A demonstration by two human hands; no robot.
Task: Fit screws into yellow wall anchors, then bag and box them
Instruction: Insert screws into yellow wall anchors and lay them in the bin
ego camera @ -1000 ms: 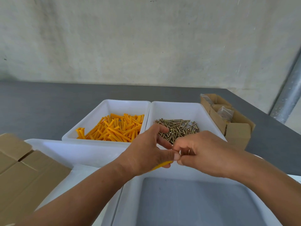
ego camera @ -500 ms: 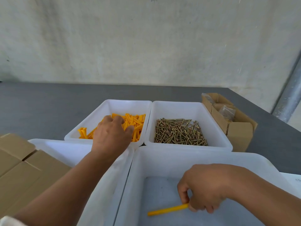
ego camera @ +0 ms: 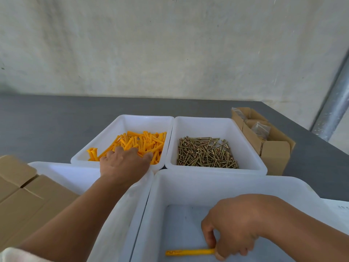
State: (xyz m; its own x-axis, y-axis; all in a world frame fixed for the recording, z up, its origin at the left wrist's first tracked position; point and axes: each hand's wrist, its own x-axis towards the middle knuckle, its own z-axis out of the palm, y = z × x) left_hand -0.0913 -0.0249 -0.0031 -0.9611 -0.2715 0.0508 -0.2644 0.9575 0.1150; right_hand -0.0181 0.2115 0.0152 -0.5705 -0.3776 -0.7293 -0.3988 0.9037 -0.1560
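My left hand [ego camera: 124,164] reaches into the far-left white bin [ego camera: 122,119] and rests on the pile of yellow wall anchors [ego camera: 145,141], fingers spread over them. Whether it has hold of one is hidden by the hand. My right hand [ego camera: 234,227] is low inside the near white bin [ego camera: 207,173] and pinches one end of a single yellow anchor [ego camera: 188,252] that lies on the bin's floor. Beside the anchor bin, another white bin [ego camera: 202,121] holds a heap of brass-coloured screws [ego camera: 205,154].
A further white bin [ego camera: 56,168] sits near left, partly under a closed cardboard box [ego camera: 28,195]. An open cardboard box [ego camera: 273,154] with clear plastic bags [ego camera: 260,129] stands at the right on the grey table [ego camera: 47,120]. A wall rises behind.
The hands were joined above the screw bin a second ago and have parted. My left hand went to the anchor pile; my right hand brought the single anchor down to the near bin's floor.
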